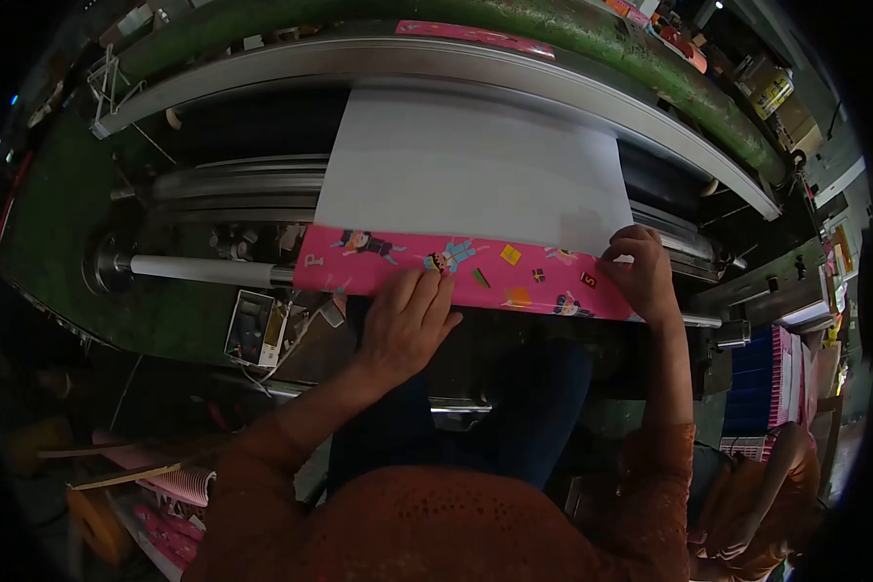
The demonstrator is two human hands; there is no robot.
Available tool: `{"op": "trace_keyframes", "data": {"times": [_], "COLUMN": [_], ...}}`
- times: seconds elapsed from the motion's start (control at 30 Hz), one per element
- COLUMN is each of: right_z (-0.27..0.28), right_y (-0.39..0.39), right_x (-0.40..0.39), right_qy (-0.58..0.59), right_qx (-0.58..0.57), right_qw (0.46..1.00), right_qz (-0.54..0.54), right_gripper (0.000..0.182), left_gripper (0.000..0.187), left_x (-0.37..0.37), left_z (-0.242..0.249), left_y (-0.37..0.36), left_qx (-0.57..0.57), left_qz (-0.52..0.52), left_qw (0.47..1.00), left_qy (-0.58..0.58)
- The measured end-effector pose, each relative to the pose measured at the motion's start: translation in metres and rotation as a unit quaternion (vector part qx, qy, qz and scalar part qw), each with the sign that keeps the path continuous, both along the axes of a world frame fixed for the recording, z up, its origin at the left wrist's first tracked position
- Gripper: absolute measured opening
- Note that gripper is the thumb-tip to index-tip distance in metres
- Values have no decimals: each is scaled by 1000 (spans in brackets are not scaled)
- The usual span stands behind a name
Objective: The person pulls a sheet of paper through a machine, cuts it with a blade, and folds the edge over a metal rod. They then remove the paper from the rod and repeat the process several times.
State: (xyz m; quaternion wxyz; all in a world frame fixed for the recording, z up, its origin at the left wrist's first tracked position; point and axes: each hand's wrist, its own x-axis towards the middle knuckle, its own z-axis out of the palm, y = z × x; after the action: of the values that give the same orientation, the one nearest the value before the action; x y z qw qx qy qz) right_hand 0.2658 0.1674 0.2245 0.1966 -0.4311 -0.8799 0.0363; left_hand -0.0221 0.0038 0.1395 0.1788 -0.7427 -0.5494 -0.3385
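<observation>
A sheet of wrapping paper [509, 274] wraps the roll in front of me, its pink side printed with small cartoon figures. Behind that pink band, its plain white side [475, 165] stretches back under a metal bar. My left hand [409, 315] rests on the front of the pink roll, fingers bent side by side over it and thumb apart. At the right end, my right hand [643, 264] pinches the paper's edge where white meets pink; its thumb and index finger come together there. A bare stretch of the roller shaft [204, 272] shows at the left.
A long metal bar [436, 60] and a green roller [514, 21] cross the machine at the back. A small control box [254, 328] with wires sits left of my knees. Stacked blue and pink goods [761, 378] stand at the right, near another person's arm [771, 485].
</observation>
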Motion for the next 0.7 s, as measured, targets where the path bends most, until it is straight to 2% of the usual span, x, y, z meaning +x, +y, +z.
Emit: {"op": "trace_keyframes", "data": {"times": [0.03, 0.1, 0.17, 0.27, 0.43, 0.53, 0.6, 0.7], "right_z": [-2, -10, -21, -40, -63, -71, -73, -67], "right_y": [-6, -31, -57, -82, -86, -80, -72, -66], "right_x": [-5, -27, -45, -68, -69, -69, -66, -66], "right_qy": [1, 8, 46, 54, 70, 90, 65, 81], "right_qx": [-2, 132, 109, 104, 138, 176, 193, 165], "right_qw": [1000, 987, 992, 992, 986, 979, 978, 983], "right_qz": [-3, -91, -38, -40, -54, -56, -45, -31], "right_gripper": [16, 22, 25, 23, 25, 22, 17, 14], "left_gripper": [39, 39, 39, 37, 38, 39, 42, 36], "left_x": [-1, -4, -5, -7, -8, -9, -8, -4], "left_z": [-5, -11, -11, -7, -1, -3, -6, -2], "left_y": [7, 17, 18, 22, 24, 29, 32, 34], "left_qx": [-2, 34, 25, 31, 12, 42, 61, 61], "left_qz": [-3, 4, 4, 7, 11, 23, 41, 57], "left_qw": [1000, 999, 999, 997, 994, 990, 986, 993], "left_qy": [1, 26, 35, 67, 109, 134, 148, 88]}}
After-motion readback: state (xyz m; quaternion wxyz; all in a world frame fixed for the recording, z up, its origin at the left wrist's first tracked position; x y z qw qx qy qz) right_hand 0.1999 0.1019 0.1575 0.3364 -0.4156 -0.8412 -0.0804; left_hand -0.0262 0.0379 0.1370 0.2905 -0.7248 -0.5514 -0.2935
